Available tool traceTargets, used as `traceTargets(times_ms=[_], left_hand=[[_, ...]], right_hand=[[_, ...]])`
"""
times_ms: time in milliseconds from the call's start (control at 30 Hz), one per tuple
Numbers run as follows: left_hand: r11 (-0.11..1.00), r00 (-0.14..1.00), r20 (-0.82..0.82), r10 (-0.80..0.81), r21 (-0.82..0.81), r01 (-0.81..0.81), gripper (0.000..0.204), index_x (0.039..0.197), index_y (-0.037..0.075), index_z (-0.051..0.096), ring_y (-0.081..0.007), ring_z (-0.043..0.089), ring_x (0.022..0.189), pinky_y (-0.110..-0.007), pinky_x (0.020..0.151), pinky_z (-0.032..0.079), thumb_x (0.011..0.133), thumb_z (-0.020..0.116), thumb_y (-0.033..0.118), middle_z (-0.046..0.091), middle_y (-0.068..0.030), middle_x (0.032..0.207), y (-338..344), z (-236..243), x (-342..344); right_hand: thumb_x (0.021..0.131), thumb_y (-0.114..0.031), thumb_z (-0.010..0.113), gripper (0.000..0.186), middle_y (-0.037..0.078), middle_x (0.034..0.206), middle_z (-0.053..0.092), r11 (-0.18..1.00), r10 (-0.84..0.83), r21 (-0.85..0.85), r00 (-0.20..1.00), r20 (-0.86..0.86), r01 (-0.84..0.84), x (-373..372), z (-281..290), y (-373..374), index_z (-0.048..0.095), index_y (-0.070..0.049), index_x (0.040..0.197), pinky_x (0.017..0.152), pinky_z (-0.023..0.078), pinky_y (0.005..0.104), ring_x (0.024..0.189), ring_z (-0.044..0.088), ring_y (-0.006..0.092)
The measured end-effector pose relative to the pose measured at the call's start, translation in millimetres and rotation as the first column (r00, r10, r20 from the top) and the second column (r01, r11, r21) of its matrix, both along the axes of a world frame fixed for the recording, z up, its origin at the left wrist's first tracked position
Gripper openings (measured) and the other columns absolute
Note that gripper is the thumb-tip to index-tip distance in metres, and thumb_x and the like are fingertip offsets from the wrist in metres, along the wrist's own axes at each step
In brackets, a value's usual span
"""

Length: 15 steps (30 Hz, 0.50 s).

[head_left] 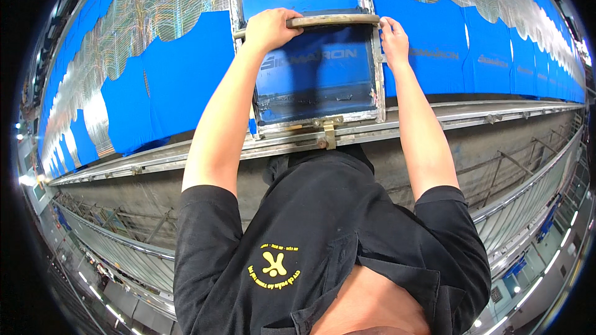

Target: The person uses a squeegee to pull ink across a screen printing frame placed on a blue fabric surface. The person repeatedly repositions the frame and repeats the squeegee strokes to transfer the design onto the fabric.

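Note:
A screen-printing frame [377,80] with metal sides lies in front of me, its mesh looking blue with dark ink smears near the lower edge. Across it runs a long, pale-handled squeegee [338,20]. My left hand [271,28] is wrapped over the squeegee's left part, thumb underneath. At the other end, my right hand [394,38] is closed with its fingertips on the squeegee's tip, beside the frame's right side. A brass-coloured clamp [329,133] sits at the frame's near edge, over the table rail.
Blue fabric pieces [171,84] lie in a row along the long table on both sides, with shiny bare surface [171,0] beyond them. A metal rail [434,123] edges the table on my side. Behind me stands another long table or rack [528,192].

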State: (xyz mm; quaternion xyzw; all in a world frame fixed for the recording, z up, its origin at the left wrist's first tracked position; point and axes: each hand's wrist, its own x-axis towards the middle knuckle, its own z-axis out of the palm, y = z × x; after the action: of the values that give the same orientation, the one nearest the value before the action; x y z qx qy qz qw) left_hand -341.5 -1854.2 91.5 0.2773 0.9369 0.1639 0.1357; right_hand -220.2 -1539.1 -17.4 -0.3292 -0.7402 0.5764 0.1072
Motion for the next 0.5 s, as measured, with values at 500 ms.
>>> traceTargets(times_ms=[500], left_hand=[[0.993,0.987,-0.148,-0.057,0.098,0.072,0.057,0.127,0.015,0.074,-0.0281,0.068,0.116,-0.041,0.1,0.055,0.072,0.074,0.001,0.074,-0.0046,0.129,-48.2,-14.7,214.7]], right_hand=[[0.101,-0.043,0.071,0.046,0.006,0.104,0.074,0.992,0.041,-0.117,0.996,-0.084,-0.051,-7.3,-12.6,8.7,0.073,-0.003,0.125,0.084,0.052,0.0302,0.092,0.065,0.0134]])
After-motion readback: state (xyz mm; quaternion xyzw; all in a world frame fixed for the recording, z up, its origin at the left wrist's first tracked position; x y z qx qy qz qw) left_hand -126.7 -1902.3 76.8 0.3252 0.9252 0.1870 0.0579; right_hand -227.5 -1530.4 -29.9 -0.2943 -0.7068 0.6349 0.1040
